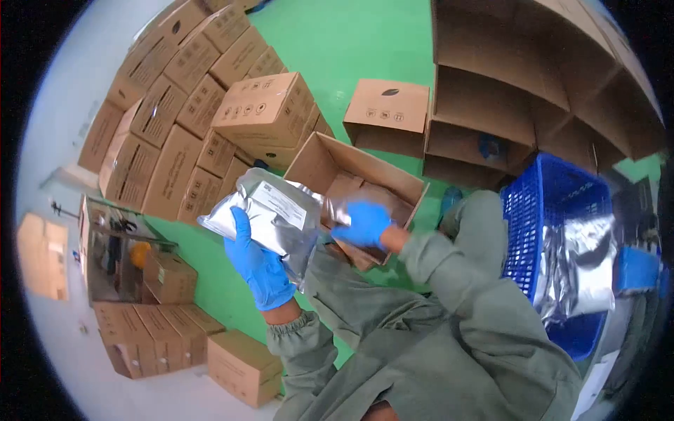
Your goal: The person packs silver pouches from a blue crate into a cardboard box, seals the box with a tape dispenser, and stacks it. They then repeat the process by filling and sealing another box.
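Note:
My left hand (258, 270), in a blue glove, grips a silver foil pouch (270, 231) from below, with the thumb over its near side. A white printed label (281, 203) is stuck on the pouch's upper face. My right hand (364, 226), also gloved in blue, is smeared by motion at the right of the pouch; its fingers do not show clearly. Below both hands an open cardboard box (309, 165) stands on the floor, with brown cardboard visible inside it.
At my right, a blue plastic basket (523, 224) holds more silver pouches (576, 266). Closed cartons (168, 112) are stacked at the left. Open cartons (484, 105) stand piled at the upper right, on the green floor (365, 35). More cartons (242, 361) sit at the lower left.

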`<state>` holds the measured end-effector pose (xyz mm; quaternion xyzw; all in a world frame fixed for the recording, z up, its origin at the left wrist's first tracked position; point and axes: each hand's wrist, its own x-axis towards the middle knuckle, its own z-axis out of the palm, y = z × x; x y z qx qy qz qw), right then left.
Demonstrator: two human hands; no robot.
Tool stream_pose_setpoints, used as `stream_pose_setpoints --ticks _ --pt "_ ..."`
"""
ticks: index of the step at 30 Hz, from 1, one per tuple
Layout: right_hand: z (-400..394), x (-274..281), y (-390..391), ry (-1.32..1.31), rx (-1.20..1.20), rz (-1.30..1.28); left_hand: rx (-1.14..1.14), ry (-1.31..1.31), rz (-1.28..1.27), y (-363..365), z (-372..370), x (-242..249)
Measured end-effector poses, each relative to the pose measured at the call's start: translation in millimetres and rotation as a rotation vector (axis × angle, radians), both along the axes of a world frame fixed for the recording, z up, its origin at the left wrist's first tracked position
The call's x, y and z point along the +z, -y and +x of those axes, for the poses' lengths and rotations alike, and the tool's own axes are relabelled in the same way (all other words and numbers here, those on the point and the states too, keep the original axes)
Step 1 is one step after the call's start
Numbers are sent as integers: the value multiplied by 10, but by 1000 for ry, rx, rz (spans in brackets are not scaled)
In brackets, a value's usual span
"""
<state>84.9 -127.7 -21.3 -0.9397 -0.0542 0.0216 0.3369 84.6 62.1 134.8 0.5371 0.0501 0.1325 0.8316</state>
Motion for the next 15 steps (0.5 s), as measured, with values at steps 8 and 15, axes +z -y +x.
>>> stream_pose_setpoints --ticks 8,15 --pt "-447 -707 -414 -44 -127 -35 -63 -232 529 127 969 -999" --pt "-486 -507 -124 -92 -131 34 211 -287 1451 103 963 -2175"
